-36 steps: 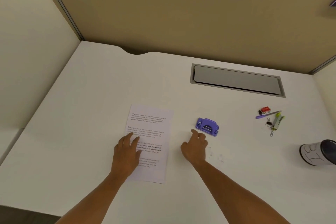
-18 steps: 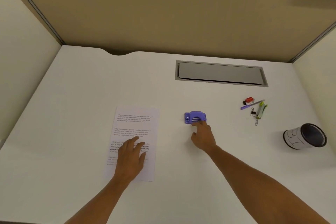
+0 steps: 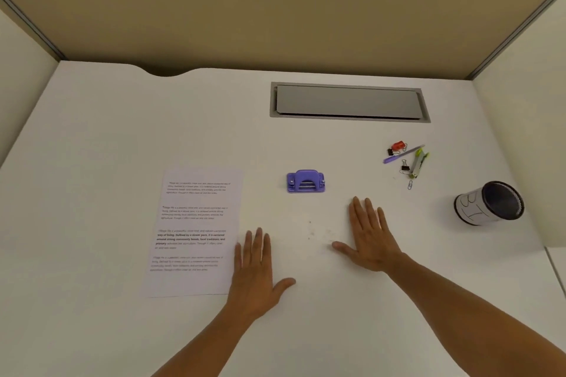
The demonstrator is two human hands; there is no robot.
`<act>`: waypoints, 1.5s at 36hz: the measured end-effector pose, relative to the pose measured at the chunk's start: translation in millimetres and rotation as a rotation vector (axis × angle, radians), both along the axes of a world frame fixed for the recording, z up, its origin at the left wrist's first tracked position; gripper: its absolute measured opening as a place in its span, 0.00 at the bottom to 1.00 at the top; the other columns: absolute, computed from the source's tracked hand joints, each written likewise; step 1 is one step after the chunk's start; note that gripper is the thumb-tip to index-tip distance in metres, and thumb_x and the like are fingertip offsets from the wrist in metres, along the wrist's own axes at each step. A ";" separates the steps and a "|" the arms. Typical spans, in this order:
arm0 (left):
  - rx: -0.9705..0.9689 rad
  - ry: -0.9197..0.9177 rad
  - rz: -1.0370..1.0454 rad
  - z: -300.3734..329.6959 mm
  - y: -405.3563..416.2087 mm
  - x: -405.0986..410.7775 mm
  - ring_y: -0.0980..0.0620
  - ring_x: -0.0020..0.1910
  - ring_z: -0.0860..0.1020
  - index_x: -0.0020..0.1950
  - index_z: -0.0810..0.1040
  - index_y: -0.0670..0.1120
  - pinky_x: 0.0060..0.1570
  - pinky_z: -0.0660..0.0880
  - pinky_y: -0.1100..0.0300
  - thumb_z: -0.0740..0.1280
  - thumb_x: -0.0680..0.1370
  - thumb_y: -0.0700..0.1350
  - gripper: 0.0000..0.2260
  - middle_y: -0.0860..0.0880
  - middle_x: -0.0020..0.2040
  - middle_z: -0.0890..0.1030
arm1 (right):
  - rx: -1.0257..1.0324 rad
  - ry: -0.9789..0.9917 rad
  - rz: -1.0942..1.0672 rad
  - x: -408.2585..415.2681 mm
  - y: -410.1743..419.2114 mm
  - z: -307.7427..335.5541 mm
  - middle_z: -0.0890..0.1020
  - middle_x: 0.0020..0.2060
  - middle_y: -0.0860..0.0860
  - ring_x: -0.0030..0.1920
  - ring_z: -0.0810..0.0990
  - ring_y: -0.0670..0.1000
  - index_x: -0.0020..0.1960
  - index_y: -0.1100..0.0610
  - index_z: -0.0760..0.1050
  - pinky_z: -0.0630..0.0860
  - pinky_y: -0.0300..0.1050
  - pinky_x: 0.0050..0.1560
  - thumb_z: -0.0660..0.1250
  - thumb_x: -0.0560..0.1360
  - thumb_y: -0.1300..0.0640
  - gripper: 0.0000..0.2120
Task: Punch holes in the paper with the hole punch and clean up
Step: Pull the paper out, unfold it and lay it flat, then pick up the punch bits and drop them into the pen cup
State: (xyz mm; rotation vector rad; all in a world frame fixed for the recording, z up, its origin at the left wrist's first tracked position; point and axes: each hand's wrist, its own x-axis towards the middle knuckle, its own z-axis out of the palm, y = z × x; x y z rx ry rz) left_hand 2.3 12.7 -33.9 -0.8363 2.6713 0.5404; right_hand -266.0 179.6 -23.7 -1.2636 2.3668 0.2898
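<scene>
1. The left hand (image 3: 255, 272) lies flat on the surface (image 3: 122, 131), fingers straight and close together, thumb spread to the side. It holds nothing. Its outer edge is right at the right border of the paper (image 3: 196, 232); I cannot tell whether it touches the sheet.

2. The right hand (image 3: 369, 239) is also flat with straight, slightly fanned fingers, gripping nothing. It rests below and to the right of the hole punch (image 3: 305, 181), clearly apart from it.

3. Between the two palms lie a few tiny specks (image 3: 318, 231), probably punched chads. Judging from this, the hands bracket the specks so as to sweep them together, which suits the clean-up part of the task.

4. The paper lies flat, printed side up, left of the punch and not touching it. Any holes in it are too small to make out.

5. The hole punch sits upright on its base, set away from the specks, likely so it does not obstruct wiping.

6. A pen cup (image 3: 490, 203) lies on its side at the right, mouth facing the camera. Near it are a purple pen (image 3: 402, 155), binder clips (image 3: 397, 147) and a paper clip (image 3: 409, 184), all well away from the hands.
</scene>
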 end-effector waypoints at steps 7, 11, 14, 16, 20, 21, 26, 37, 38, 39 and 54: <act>-0.057 -0.032 -0.077 -19.6 9.5 -23.2 0.39 0.81 0.34 0.79 0.31 0.43 0.80 0.38 0.36 0.39 0.69 0.81 0.54 0.42 0.81 0.31 | -0.008 0.001 0.087 22.1 1.8 -11.4 0.34 0.80 0.56 0.80 0.33 0.61 0.81 0.61 0.36 0.41 0.64 0.79 0.36 0.71 0.20 0.55; -0.082 -0.028 -0.080 -20.2 10.2 -22.7 0.38 0.83 0.43 0.82 0.42 0.40 0.80 0.48 0.35 0.41 0.72 0.79 0.52 0.39 0.83 0.42 | -0.031 -0.031 0.159 42.1 -1.5 -12.2 0.36 0.81 0.56 0.80 0.32 0.61 0.81 0.60 0.37 0.39 0.64 0.79 0.39 0.71 0.20 0.55; -0.089 -0.019 -0.091 -22.9 10.6 -22.2 0.37 0.83 0.47 0.82 0.47 0.39 0.80 0.50 0.37 0.44 0.73 0.78 0.52 0.38 0.84 0.46 | -0.053 -0.052 0.191 54.9 -0.5 -12.7 0.38 0.81 0.55 0.80 0.33 0.61 0.82 0.60 0.39 0.39 0.64 0.79 0.40 0.72 0.20 0.55; -0.097 -0.014 -0.100 -25.0 10.7 -22.4 0.37 0.83 0.49 0.82 0.50 0.38 0.79 0.49 0.38 0.46 0.74 0.78 0.51 0.38 0.84 0.47 | -0.072 -0.070 0.221 60.3 1.1 -11.9 0.40 0.82 0.55 0.81 0.36 0.61 0.82 0.60 0.40 0.41 0.64 0.79 0.42 0.72 0.20 0.55; -0.113 -0.006 -0.112 -27.4 10.6 -21.0 0.37 0.83 0.48 0.82 0.50 0.38 0.79 0.50 0.38 0.48 0.75 0.77 0.51 0.37 0.83 0.48 | -0.149 -0.111 0.390 60.6 0.6 -12.5 0.44 0.82 0.57 0.82 0.41 0.59 0.82 0.61 0.45 0.46 0.62 0.80 0.46 0.75 0.23 0.52; -0.112 0.005 -0.111 -28.0 10.6 -20.9 0.37 0.83 0.48 0.82 0.50 0.38 0.79 0.50 0.38 0.48 0.75 0.77 0.51 0.37 0.84 0.48 | -0.170 -0.125 0.426 56.6 -2.3 -12.6 0.44 0.82 0.57 0.82 0.42 0.58 0.82 0.62 0.45 0.48 0.61 0.80 0.47 0.76 0.25 0.50; -0.115 0.030 -0.114 -28.0 11.0 -20.4 0.38 0.83 0.47 0.82 0.51 0.38 0.79 0.51 0.37 0.49 0.76 0.76 0.50 0.38 0.84 0.47 | -0.205 -0.176 0.367 23.1 -35.2 -7.7 0.40 0.82 0.57 0.82 0.40 0.53 0.81 0.62 0.38 0.43 0.52 0.82 0.48 0.79 0.28 0.48; -0.138 0.040 -0.163 -20.0 1.0 -40.2 0.36 0.82 0.54 0.82 0.55 0.40 0.78 0.52 0.32 0.45 0.73 0.79 0.52 0.38 0.83 0.53 | -0.189 -0.079 0.503 18.5 -47.3 -22.8 0.43 0.82 0.57 0.82 0.39 0.57 0.82 0.61 0.42 0.43 0.57 0.81 0.45 0.77 0.25 0.48; -0.141 0.037 -0.179 -18.6 -1.6 -45.8 0.36 0.82 0.54 0.82 0.55 0.41 0.78 0.51 0.31 0.45 0.72 0.80 0.52 0.38 0.83 0.53 | -0.192 -0.076 0.523 21.3 -41.1 -24.6 0.43 0.82 0.56 0.82 0.39 0.57 0.82 0.60 0.42 0.42 0.57 0.81 0.45 0.78 0.26 0.48; -0.145 0.031 -0.201 -17.7 -4.1 -51.0 0.35 0.82 0.53 0.82 0.55 0.42 0.78 0.49 0.31 0.44 0.71 0.81 0.53 0.38 0.83 0.53 | -0.193 -0.075 0.536 23.6 -34.8 -25.7 0.44 0.82 0.56 0.82 0.39 0.58 0.82 0.60 0.43 0.42 0.58 0.81 0.45 0.78 0.27 0.47; -0.114 0.019 -0.317 -26.6 25.2 -56.6 0.35 0.82 0.50 0.83 0.53 0.46 0.76 0.51 0.29 0.44 0.72 0.80 0.50 0.40 0.84 0.50 | -0.206 0.031 0.235 48.6 59.2 -34.4 0.48 0.82 0.59 0.82 0.45 0.61 0.82 0.62 0.49 0.51 0.61 0.79 0.48 0.81 0.30 0.43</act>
